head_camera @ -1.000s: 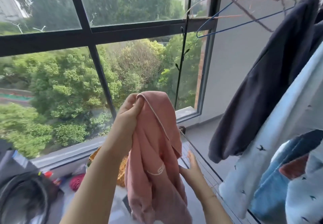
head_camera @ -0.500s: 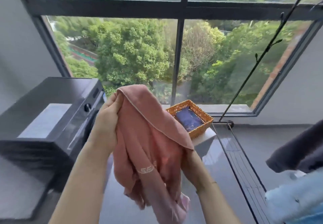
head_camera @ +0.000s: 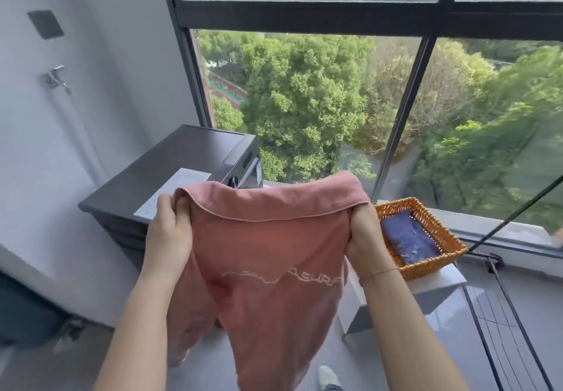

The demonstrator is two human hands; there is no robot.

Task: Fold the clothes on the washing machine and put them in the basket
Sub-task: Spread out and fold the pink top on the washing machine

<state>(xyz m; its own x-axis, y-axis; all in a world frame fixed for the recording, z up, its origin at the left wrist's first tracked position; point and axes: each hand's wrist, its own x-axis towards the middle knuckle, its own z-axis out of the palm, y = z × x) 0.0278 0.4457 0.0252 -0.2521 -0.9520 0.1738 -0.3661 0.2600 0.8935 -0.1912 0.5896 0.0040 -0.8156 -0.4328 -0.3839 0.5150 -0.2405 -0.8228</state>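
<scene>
I hold a pink garment [head_camera: 268, 256] with white lettering spread out in the air in front of me. My left hand [head_camera: 169, 232] grips its top left corner and my right hand [head_camera: 362, 232] grips its top right corner. The cloth hangs down between my arms and hides the floor below. Behind it to the left stands the dark washing machine [head_camera: 182, 159], with a white sheet on its flat top. To the right a woven orange basket [head_camera: 438, 232] sits on a white stand, with a folded blue garment [head_camera: 408, 238] inside.
A large window [head_camera: 335, 101] with dark frames fills the back. A tap [head_camera: 56, 78] sticks out of the white wall on the left. A dark drying-rack pole and rails [head_camera: 499, 284] run along the floor at the right. A shoe [head_camera: 329, 375] shows at the bottom.
My view has swung left from the hanging clothes to the washing machine and basket. The pink garment, bunched in my left hand before, is now spread wide between both hands.
</scene>
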